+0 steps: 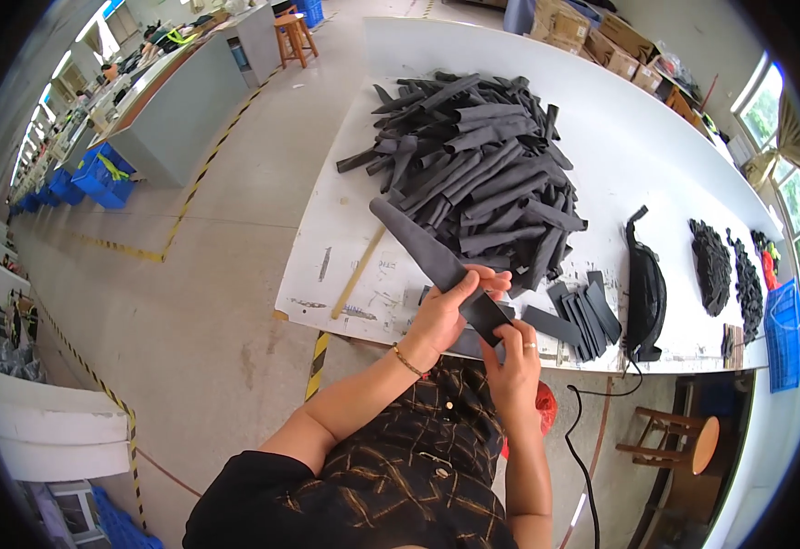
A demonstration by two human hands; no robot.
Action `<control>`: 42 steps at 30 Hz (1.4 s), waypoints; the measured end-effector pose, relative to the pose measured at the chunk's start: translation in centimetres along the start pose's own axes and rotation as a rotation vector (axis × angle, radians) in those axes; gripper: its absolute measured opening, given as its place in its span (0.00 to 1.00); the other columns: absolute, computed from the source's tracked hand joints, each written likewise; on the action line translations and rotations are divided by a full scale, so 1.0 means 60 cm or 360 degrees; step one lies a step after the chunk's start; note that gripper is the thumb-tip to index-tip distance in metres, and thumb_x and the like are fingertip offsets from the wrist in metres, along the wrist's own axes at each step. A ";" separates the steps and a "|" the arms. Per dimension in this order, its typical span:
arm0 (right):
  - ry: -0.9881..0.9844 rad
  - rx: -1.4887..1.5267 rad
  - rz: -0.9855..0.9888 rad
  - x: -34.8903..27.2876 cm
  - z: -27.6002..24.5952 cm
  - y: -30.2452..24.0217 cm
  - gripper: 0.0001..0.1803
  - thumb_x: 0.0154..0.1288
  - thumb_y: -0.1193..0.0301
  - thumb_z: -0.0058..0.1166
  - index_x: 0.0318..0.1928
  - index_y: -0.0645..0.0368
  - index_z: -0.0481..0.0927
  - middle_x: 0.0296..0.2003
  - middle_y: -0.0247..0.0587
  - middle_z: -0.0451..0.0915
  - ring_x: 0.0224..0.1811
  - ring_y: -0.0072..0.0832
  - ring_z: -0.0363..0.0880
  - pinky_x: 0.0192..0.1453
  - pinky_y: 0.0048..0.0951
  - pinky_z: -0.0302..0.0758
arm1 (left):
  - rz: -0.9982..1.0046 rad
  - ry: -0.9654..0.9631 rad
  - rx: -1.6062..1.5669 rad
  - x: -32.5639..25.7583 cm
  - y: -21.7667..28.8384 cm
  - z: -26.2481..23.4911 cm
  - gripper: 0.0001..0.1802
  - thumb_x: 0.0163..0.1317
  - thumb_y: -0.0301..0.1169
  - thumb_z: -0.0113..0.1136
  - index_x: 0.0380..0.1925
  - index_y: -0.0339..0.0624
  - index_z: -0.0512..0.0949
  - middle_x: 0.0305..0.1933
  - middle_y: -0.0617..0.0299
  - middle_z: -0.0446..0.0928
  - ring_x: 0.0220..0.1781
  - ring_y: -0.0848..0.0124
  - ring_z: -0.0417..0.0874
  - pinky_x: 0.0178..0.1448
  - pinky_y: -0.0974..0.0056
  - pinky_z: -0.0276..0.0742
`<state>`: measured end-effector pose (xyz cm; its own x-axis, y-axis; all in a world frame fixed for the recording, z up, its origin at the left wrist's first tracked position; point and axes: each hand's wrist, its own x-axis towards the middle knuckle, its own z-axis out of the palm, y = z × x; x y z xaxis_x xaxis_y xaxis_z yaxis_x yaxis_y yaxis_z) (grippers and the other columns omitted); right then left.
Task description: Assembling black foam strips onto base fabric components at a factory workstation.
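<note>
A long black fabric sleeve [418,245] slants across the front of the table. My left hand [444,313] grips it near its lower end, thumb on top. From that end shows a flat, stiff-looking dark strip [485,316]; how far it reaches inside the fabric is hidden. My right hand [514,366] pinches the strip's near end between thumb and fingers. Just beyond lies a big heap of similar black sleeves [501,188]. Several flat dark rectangular strips [590,320] lie fanned out to the right of my hands.
Right of the strips lies a black zippered pouch [644,293], with a black cord [579,430] hanging below the edge. Two dark piles [711,267] sit farther right, near a blue crate [784,337]. A yellow stick [359,274] lies on the left of the white table [322,247]. A stool [684,441] stands at right.
</note>
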<state>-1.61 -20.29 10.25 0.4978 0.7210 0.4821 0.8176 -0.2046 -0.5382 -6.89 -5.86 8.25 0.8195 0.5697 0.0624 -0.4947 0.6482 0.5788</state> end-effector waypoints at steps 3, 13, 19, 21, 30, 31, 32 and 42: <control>0.0047 0.0046 -0.0145 0.006 -0.003 0.014 0.13 0.56 0.82 0.62 0.41 0.60 0.75 0.44 0.51 0.75 0.40 0.50 0.78 0.38 0.43 0.77 | -0.0107 -0.0075 -0.0301 -0.001 -0.010 0.019 0.14 0.73 0.38 0.50 0.46 0.38 0.76 0.45 0.52 0.83 0.64 0.55 0.75 0.66 0.53 0.72; 0.0007 0.0147 -0.0105 0.008 0.004 0.008 0.12 0.55 0.83 0.62 0.39 0.64 0.76 0.38 0.48 0.76 0.37 0.46 0.78 0.39 0.40 0.76 | -0.0312 0.0011 -0.0199 -0.025 -0.030 0.016 0.15 0.72 0.36 0.52 0.49 0.37 0.76 0.51 0.49 0.80 0.60 0.61 0.79 0.65 0.57 0.72; 0.0075 0.0127 -0.0319 0.012 -0.030 0.014 0.11 0.53 0.82 0.64 0.35 0.63 0.76 0.37 0.47 0.78 0.34 0.45 0.79 0.34 0.39 0.76 | -0.0006 0.0033 -0.0029 -0.003 0.037 0.040 0.17 0.72 0.39 0.53 0.49 0.36 0.75 0.45 0.49 0.81 0.54 0.53 0.82 0.63 0.50 0.74; 0.0149 0.0066 -0.0369 0.016 -0.040 0.006 0.11 0.52 0.83 0.65 0.35 0.62 0.76 0.37 0.46 0.78 0.33 0.43 0.79 0.32 0.37 0.76 | 0.0006 -0.0090 -0.0197 -0.015 0.024 0.052 0.17 0.72 0.40 0.52 0.48 0.36 0.76 0.43 0.50 0.82 0.50 0.56 0.84 0.62 0.54 0.75; 0.0212 0.0175 -0.0438 0.021 -0.026 0.012 0.12 0.52 0.84 0.63 0.36 0.63 0.77 0.38 0.47 0.78 0.33 0.42 0.80 0.34 0.35 0.77 | 0.0017 -0.0016 -0.0269 -0.029 0.001 0.048 0.17 0.72 0.42 0.51 0.45 0.38 0.76 0.40 0.56 0.83 0.57 0.53 0.81 0.68 0.51 0.70; 0.0212 0.0183 -0.0436 0.022 -0.025 0.012 0.12 0.52 0.84 0.63 0.36 0.63 0.77 0.38 0.47 0.78 0.33 0.43 0.80 0.35 0.35 0.77 | 0.0024 -0.0028 -0.0299 -0.030 -0.001 0.048 0.16 0.73 0.42 0.51 0.44 0.39 0.76 0.40 0.56 0.83 0.57 0.53 0.81 0.69 0.51 0.69; 0.0214 0.0183 -0.0437 0.024 -0.024 0.011 0.12 0.52 0.84 0.63 0.36 0.63 0.77 0.38 0.47 0.78 0.33 0.43 0.80 0.35 0.35 0.77 | 0.0025 -0.0030 -0.0297 -0.030 -0.001 0.048 0.16 0.73 0.42 0.51 0.44 0.39 0.76 0.40 0.56 0.83 0.57 0.53 0.81 0.69 0.51 0.69; 0.0133 0.0259 -0.0383 0.027 -0.016 0.012 0.11 0.52 0.85 0.63 0.35 0.64 0.77 0.38 0.47 0.79 0.34 0.43 0.80 0.36 0.35 0.77 | -0.0041 0.0055 -0.0362 -0.031 -0.010 0.049 0.15 0.73 0.42 0.50 0.41 0.40 0.75 0.39 0.58 0.82 0.59 0.56 0.80 0.68 0.53 0.69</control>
<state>0.05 -19.86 11.31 0.3226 0.6777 0.6608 0.8614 0.0792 -0.5017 -7.29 -8.82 10.16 0.8242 0.5660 0.0196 -0.5295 0.7578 0.3812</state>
